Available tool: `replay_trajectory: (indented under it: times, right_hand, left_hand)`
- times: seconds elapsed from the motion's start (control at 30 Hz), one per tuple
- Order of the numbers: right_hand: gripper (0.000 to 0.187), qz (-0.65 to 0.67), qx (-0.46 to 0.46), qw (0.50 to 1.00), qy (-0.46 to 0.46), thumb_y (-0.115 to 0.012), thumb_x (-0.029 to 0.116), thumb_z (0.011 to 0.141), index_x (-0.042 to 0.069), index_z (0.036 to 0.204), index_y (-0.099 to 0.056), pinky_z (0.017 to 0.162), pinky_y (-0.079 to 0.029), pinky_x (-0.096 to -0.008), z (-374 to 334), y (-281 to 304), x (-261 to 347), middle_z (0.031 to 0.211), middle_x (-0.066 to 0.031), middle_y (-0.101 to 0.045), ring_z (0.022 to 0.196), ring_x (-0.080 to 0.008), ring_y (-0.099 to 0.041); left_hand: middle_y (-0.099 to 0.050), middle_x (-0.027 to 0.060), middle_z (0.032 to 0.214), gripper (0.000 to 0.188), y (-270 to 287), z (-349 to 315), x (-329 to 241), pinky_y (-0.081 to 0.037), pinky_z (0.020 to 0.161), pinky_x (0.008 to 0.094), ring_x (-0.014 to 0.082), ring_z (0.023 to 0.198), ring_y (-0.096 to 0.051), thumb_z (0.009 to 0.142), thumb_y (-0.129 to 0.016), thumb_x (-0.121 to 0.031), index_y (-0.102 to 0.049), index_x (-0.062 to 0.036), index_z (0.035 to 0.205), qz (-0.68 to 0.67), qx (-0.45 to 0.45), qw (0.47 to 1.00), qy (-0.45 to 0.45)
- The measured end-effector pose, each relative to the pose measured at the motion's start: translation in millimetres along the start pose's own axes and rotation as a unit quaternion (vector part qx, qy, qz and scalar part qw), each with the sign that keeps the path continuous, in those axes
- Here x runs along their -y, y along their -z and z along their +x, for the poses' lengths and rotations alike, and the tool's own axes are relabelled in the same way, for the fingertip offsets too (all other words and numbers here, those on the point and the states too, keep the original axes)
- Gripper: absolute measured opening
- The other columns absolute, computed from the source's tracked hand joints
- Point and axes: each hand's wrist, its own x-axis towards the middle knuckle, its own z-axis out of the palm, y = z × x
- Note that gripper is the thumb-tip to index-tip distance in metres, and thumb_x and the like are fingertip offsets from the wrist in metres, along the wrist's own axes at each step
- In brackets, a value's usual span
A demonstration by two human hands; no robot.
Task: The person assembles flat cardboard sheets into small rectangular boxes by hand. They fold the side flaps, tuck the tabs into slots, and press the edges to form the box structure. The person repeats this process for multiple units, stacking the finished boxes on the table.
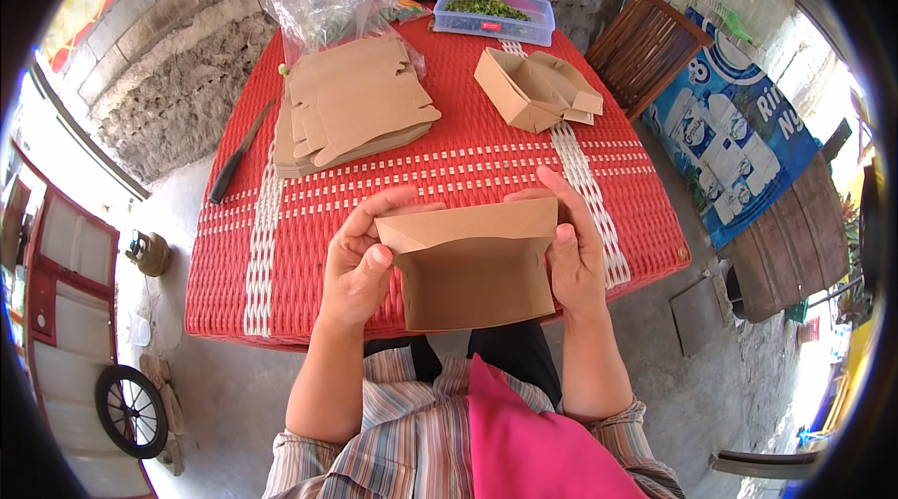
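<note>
Between my two hands I hold a brown cardboard box (479,289), its hollow inside turned toward me, over the table's near edge. My left hand (360,260) grips the left end, thumb in front and fingers behind. At the right end, my right hand (572,251) has its thumb on the side and its fingers around the back. Farther off on the right, another folded cardboard box (533,92) stands with its top up. A stack of flat cardboard blanks (351,106) lies to the left, beyond my left hand.
A red and white woven table (449,172) spans the middle. On it lie a black-handled knife (238,158) at the left, a clear plastic bag (323,3) and a clear tub (494,17) of chopped greens at the back. A wooden chair (645,50) stands at the far right.
</note>
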Motion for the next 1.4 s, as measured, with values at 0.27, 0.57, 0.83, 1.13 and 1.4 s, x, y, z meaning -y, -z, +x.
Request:
replay_trajectory:
  times: [0.27, 0.57, 0.83, 1.13, 1.4]
  right_hand:
    - [0.051, 0.092, 0.014, 0.995, -0.031, -0.056, 0.036, 0.099, -0.004, 0.13, -0.051, 0.092, -0.051, -0.0355, -4.6, 3.3, 3.4, 0.114, -0.0177, -0.066, 0.107, -0.0242, -0.064]
    - [0.035, 0.107, -0.024, 0.992, -0.056, -0.065, 0.021, 0.094, -0.005, 0.116, -0.058, 0.088, -0.052, -0.0318, -13.2, -3.9, 12.4, 0.106, -0.0158, -0.069, 0.099, -0.0208, -0.066]
    - [0.017, 0.05, -0.09, 0.993, -0.063, -0.065, 0.006, 0.092, -0.003, 0.107, -0.062, 0.067, -0.047, -0.0202, -16.3, -11.5, 19.7, 0.091, -0.0066, -0.068, 0.076, -0.0072, -0.06]
    - [0.01, 0.005, -0.074, 0.996, -0.05, -0.062, 0.001, 0.093, -0.002, 0.102, -0.062, 0.053, -0.037, -0.0187, -16.0, -16.1, 26.8, 0.075, 0.0003, -0.059, 0.062, -0.0028, -0.049]
    - [0.008, -0.045, -0.076, 0.996, 0.003, -0.062, 0.004, 0.093, -0.002, 0.089, -0.064, 0.051, -0.034, -0.0192, -12.9, -28.9, 34.8, 0.07, 0.0012, -0.056, 0.057, -0.0027, -0.045]
  left_hand:
    - [-0.063, 0.0266, 0.12, 0.064, -4.7, -6.9, -3.8, -0.05, 0.099, 0.0421, 0.0323, 0.113, -0.063, 0.08, -0.078, -0.032, -0.057, 0.0103, 0.123, -0.022, 0.004, 0.999, 0.033]
    - [-0.07, 0.0211, 0.105, 0.047, -20.4, -13.7, -7.1, -0.055, 0.088, 0.0366, 0.0261, 0.099, -0.069, 0.083, -0.076, -0.026, -0.065, 0.01, 0.111, 0.037, -0.049, 0.998, 0.008]
    - [-0.07, 0.0049, 0.082, 0.024, -30.7, -20.2, -3.5, -0.049, 0.065, 0.0218, 0.0082, 0.072, -0.062, 0.088, -0.074, -0.017, -0.071, 0.0045, 0.098, 0.14, -0.141, 0.979, -0.049]
    - [-0.061, -0.0013, 0.07, 0.019, -40.7, -21.6, 0.4, -0.038, 0.055, 0.0203, 0.0038, 0.061, -0.048, 0.091, -0.07, -0.014, -0.067, 0.0038, 0.088, 0.261, -0.201, 0.939, -0.103]
    - [-0.054, -0.0024, 0.062, 0.021, -40.7, -26.5, 6.3, -0.033, 0.05, 0.0216, 0.0039, 0.056, -0.042, 0.095, -0.062, -0.014, -0.064, 0.0027, 0.083, 0.318, -0.232, 0.904, -0.166]
